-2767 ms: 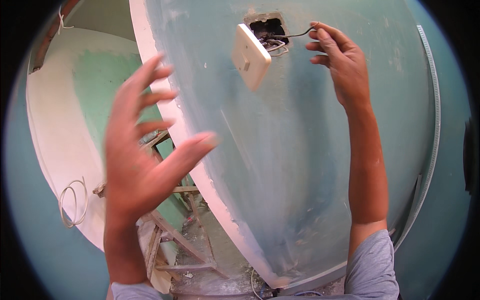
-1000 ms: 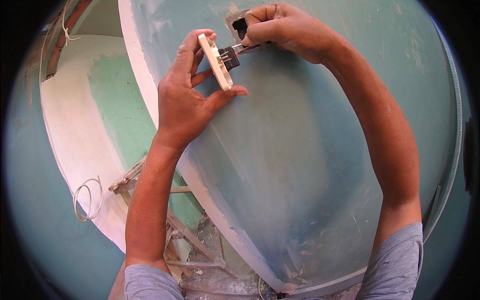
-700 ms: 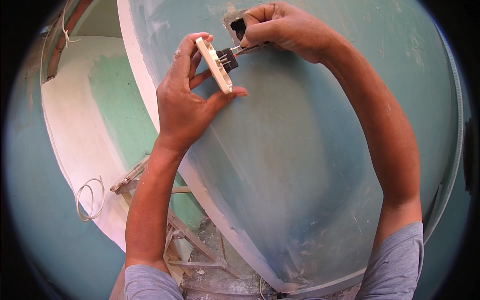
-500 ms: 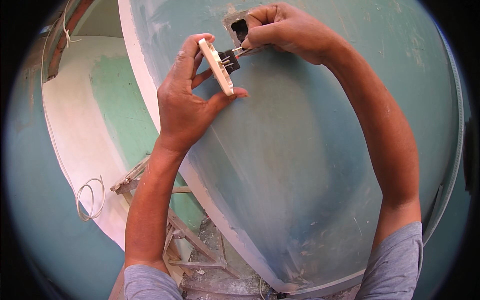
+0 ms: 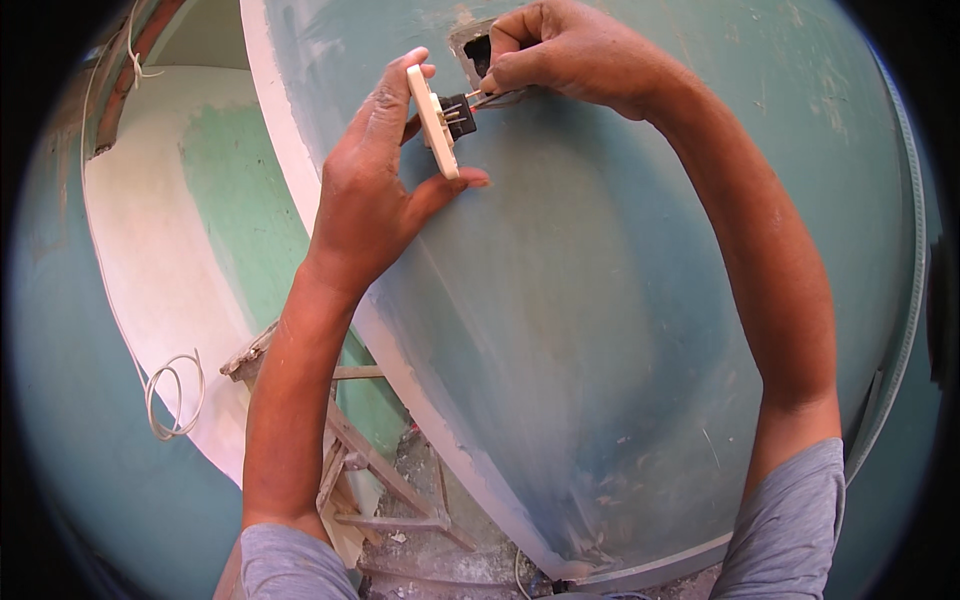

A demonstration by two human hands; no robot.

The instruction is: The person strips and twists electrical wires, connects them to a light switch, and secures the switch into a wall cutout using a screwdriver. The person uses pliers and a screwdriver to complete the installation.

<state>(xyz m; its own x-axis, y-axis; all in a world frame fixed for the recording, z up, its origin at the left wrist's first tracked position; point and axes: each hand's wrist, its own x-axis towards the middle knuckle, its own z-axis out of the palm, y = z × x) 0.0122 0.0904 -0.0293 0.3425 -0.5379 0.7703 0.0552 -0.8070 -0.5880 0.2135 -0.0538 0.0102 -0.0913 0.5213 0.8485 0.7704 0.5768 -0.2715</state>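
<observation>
My left hand grips a cream wall plate by its edges, thumb below and fingers above, with the plate tilted. On the back of the plate sits a black switch or socket module with short metal screws or pins. My right hand is closed in a pinch on a thin wire that runs to the module. Just left of its fingertips is a rough recessed wall box, dark inside and partly covered by the fingers. Whether the wire's end is seated in the module cannot be made out.
A blue-green wall spreads behind my hands, ending at a pale edge strip on the left. Beyond it are a wooden ladder and a hanging coil of white cable. Debris lies on the floor.
My left hand has turned the plate more upright and shifted it slightly up and right. My right hand keeps its pinch on the wire, moved slightly up and left.
</observation>
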